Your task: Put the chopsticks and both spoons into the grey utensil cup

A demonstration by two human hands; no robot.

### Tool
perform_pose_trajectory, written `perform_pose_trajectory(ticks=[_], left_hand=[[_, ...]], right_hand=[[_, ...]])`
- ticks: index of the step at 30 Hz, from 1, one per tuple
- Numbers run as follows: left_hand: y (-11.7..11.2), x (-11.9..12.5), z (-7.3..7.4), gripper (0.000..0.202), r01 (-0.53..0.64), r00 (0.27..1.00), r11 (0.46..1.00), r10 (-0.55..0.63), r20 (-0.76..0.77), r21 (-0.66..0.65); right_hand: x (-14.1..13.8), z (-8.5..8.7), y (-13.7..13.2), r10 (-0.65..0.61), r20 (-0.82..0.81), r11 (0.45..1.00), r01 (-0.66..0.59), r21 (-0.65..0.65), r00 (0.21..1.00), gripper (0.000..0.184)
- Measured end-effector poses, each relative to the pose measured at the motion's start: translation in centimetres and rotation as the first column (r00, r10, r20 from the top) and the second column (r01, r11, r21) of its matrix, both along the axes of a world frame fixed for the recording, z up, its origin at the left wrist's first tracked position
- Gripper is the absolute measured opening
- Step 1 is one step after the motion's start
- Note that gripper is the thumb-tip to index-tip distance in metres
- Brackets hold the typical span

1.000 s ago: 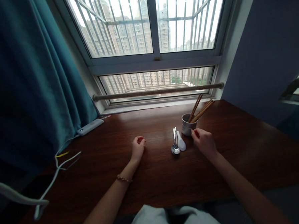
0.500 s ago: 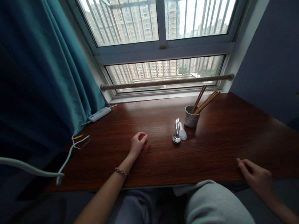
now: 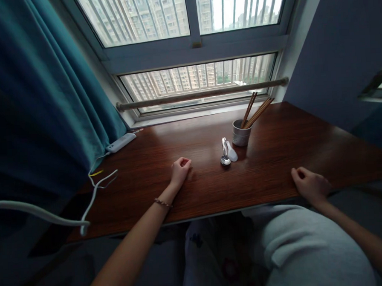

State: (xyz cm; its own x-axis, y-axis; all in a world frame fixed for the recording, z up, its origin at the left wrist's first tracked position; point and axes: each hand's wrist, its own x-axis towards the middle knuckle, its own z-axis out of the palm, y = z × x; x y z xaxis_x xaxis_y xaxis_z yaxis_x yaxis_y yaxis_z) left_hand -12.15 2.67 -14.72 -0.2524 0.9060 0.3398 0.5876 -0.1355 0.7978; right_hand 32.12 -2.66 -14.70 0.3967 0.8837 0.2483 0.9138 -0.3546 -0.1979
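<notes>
My left hand (image 3: 181, 171) rests on the brown wooden table with its fingers curled in and nothing visible in them. A bracelet circles that wrist. To its right lie metal spoons (image 3: 225, 158), bunched together, and beside them a white spoon (image 3: 232, 153). Just behind these stands a grey cup (image 3: 241, 136) holding several wooden chopsticks (image 3: 256, 113) that lean to the right. My right hand (image 3: 311, 185) is at the table's front edge, on the right, fingers curled with thumb against them and nothing seen inside. Neither hand touches the spoons or the cup.
The wooden table (image 3: 141, 179) reaches to the window sill, with a rail (image 3: 204, 93) across the window. At the left are a white power strip (image 3: 122, 142), a white cable (image 3: 94, 195) and a blue curtain (image 3: 79, 80). A wall borders the right side.
The view has shifted and tilted a little. My right hand has moved forward and left onto the table edge, its fingers curling closer. My left hand, the spoons and the cup stay about where they were.
</notes>
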Motion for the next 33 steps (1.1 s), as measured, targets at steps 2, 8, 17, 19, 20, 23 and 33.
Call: perform_pose_trajectory(ticks=[2,8,17,19,20,23,33], left_hand=[[0.0,0.0,-0.2,0.023,0.013,1.0,1.0,-0.013,0.013,-0.003],[0.1,0.0,-0.4,0.024,0.005,1.0,1.0,-0.005,-0.002,-0.01],[0.2,-0.1,-0.6,0.024,-0.017,0.998,0.999,0.014,-0.065,-0.044],[0.2,0.0,-0.4,0.023,-0.012,0.998,0.998,0.008,-0.065,-0.06],[0.1,0.1,-0.3,0.023,-0.011,0.998,0.997,0.007,-0.059,-0.071],[-0.3,0.5,0.3,0.02,-0.013,0.999,0.993,0.008,-0.039,-0.116],[-0.1,0.5,0.2,0.019,-0.042,0.996,0.991,0.031,-0.089,-0.126]], right_hand=[[0.0,0.2,0.0,0.006,0.005,0.999,-0.006,-0.032,1.0,0.044],[0.1,0.8,-0.2,0.105,0.111,0.991,-0.095,-0.094,0.988,0.042],[-0.3,1.3,-0.1,0.17,0.165,0.977,-0.145,-0.154,0.972,0.042],[-0.2,1.2,-0.1,0.165,0.164,0.98,-0.144,-0.135,0.973,0.042],[-0.2,1.2,-0.1,0.166,0.162,0.981,-0.147,-0.124,0.973,0.042],[-0.1,1.0,-0.2,0.162,0.156,0.984,-0.148,-0.095,0.974,0.043],[0.3,0.5,0.0,0.156,0.15,0.987,-0.151,-0.048,0.976,0.043]])
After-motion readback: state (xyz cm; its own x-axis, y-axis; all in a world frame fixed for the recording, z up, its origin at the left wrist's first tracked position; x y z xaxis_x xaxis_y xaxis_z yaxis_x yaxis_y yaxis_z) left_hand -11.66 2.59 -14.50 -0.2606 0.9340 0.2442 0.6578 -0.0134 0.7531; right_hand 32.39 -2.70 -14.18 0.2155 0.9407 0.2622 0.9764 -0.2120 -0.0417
